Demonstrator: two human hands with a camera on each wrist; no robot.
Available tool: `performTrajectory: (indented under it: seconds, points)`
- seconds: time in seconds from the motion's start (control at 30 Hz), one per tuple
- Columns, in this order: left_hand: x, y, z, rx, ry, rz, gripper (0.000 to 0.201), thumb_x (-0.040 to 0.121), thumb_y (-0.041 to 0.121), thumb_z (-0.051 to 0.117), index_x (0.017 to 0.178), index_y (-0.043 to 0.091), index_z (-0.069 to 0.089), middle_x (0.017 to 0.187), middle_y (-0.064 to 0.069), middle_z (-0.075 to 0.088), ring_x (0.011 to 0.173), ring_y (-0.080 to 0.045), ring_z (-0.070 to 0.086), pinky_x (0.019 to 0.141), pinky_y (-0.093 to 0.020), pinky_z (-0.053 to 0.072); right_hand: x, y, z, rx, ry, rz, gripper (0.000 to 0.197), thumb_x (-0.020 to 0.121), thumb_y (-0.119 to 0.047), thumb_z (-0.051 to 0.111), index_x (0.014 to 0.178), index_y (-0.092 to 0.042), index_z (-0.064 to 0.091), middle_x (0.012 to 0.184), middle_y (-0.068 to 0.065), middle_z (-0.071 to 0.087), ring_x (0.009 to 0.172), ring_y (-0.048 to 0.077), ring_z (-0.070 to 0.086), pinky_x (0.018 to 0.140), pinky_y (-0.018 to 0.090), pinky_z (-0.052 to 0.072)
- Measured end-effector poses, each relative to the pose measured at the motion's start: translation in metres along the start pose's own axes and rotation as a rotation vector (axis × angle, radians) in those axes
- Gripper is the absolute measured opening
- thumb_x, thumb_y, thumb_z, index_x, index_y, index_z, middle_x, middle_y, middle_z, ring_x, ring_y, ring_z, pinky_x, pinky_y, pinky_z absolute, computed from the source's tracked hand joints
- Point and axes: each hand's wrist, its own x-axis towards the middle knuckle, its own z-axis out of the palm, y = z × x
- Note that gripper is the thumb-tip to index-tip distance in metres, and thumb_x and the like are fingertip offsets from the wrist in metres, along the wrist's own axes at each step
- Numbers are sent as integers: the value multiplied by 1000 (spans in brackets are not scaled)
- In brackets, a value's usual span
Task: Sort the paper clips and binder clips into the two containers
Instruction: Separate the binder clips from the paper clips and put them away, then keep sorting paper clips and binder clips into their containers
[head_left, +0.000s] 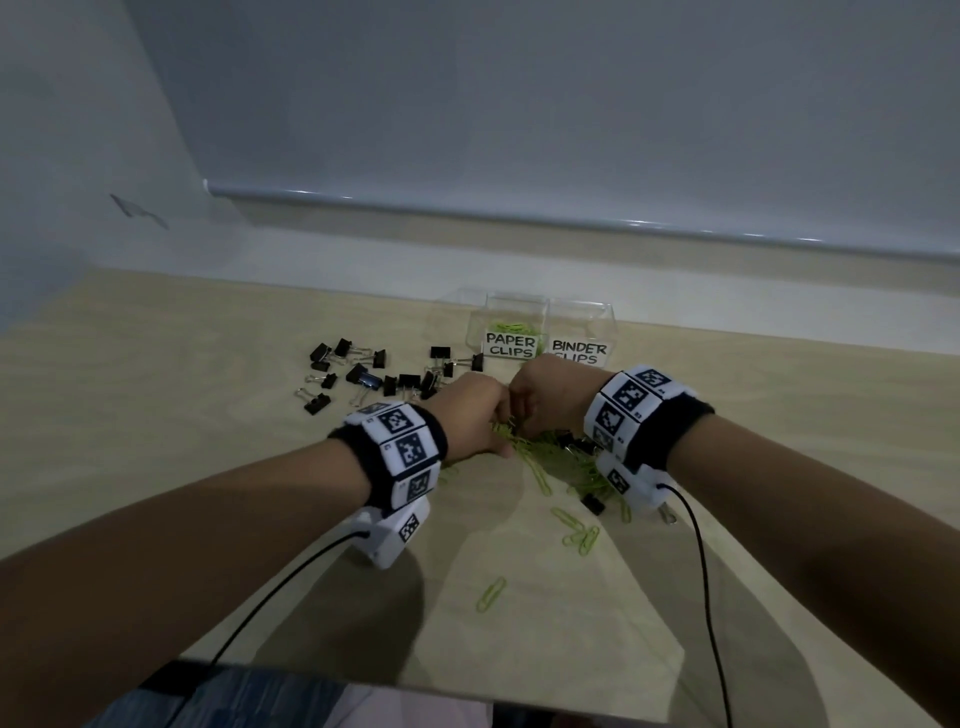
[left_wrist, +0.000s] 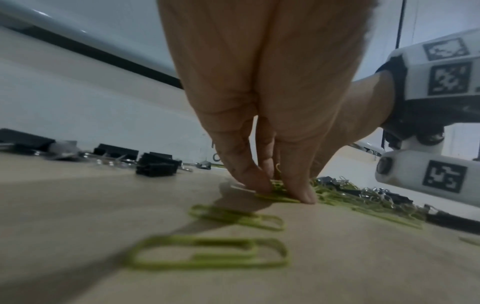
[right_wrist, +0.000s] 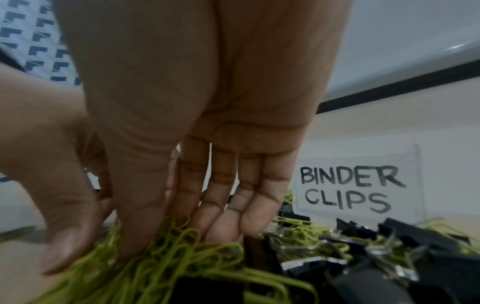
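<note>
Both the left hand (head_left: 470, 415) and right hand (head_left: 545, 395) pinch into the tangled paper clips (head_left: 550, 457), so linked clips risk dragging a binder clip (head_left: 594, 503) at 5 o'clock along.

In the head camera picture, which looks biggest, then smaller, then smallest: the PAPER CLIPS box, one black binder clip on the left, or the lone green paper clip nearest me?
1. PAPER CLIPS box, clearly largest.
2 and 3. Black binder clip and lone green paper clip look about alike; the paper clip lies nearer the camera, so I won't rank them.
</note>
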Motion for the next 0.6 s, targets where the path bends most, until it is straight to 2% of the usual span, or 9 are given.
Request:
performTrajectory:
  seconds: [0.03, 0.1, 0.2, 0.27, 0.33, 0.4, 0.47, 0.53, 0.6]
  points:
    - [3, 1, 0, -24, 4, -3, 32, 76, 26, 79, 99, 7, 68, 99, -9, 66, 89, -23, 61, 70, -25, 43, 0, 3, -1, 30, 14, 6, 4, 76, -16, 71, 73, -17, 68, 67, -4, 59, 68, 15, 55, 65, 25, 42]
    - [6, 2, -1, -43, 9, 7, 19, 80, 19, 73, 93, 5, 69, 93, -10, 68, 88, -26, 63, 72, -28, 46, 0, 11, -2, 75, 42, 24, 13, 76, -18, 72, 87, -11, 72, 78, -2, 62, 73, 15, 56, 66, 24, 41]
    - [10, 1, -3, -21, 9, 33, 12, 83, 12, 64, 87, 2, 69, 85, -11, 67, 85, -28, 64, 72, -30, 48, -1, 21, -1, 214, 101, 71, 12, 73, -18, 76, 80, -11, 71, 71, -3, 64, 66, 14, 59, 62, 23, 43]
    - [12, -3, -6, -30, -16, 31, 14, 84, 13, 65, 90, 1, 69, 91, -13, 69, 85, -27, 64, 74, -31, 49, -2, 29, -1, 394, 131, 107, 8, 73, -11, 76, 76, -8, 69, 61, -2, 64, 55, 11, 61, 56, 22, 47]
    - [14, -7, -9, -73, -43, 41, 15, 83, 14, 68, 92, 3, 71, 92, -11, 71, 79, -21, 63, 72, -29, 50, -6, 35, -4, 566, 153, 128, 9, 74, -4, 76, 76, -1, 68, 59, 4, 66, 49, 10, 63, 52, 20, 51]
    - [14, -12, -12, -135, -77, 47, 13, 83, 14, 70, 92, 4, 71, 87, -9, 71, 72, -16, 61, 65, -24, 50, -7, 42, -7, 720, 179, 136, 13, 74, -3, 76, 79, 5, 67, 66, 11, 69, 53, 14, 66, 55, 21, 56]
    - [16, -17, -17, -219, -113, 34, 10, 83, 12, 70, 89, 4, 70, 79, -11, 71, 63, -16, 63, 59, -21, 51, -7, 47, -12, 832, 224, 147, 15, 74, -3, 77, 80, 7, 67, 69, 12, 69, 57, 16, 66, 58, 24, 58]
    - [20, -20, -26, -265, -89, 38, 5, 82, 12, 70, 83, 7, 68, 74, -10, 72, 59, -16, 65, 58, -23, 53, -3, 52, -22, 921, 295, 154, 16, 73, -4, 78, 80, 5, 68, 68, 11, 70, 57, 16, 66, 60, 25, 58]
    - [29, -21, -42, -270, -10, 28, 6, 82, 16, 72, 81, 10, 69, 76, -9, 73, 61, -16, 66, 60, -28, 56, 2, 55, -34, 977, 396, 163, 13, 73, -4, 77, 79, 3, 68, 69, 12, 71, 58, 16, 67, 61, 25, 58]
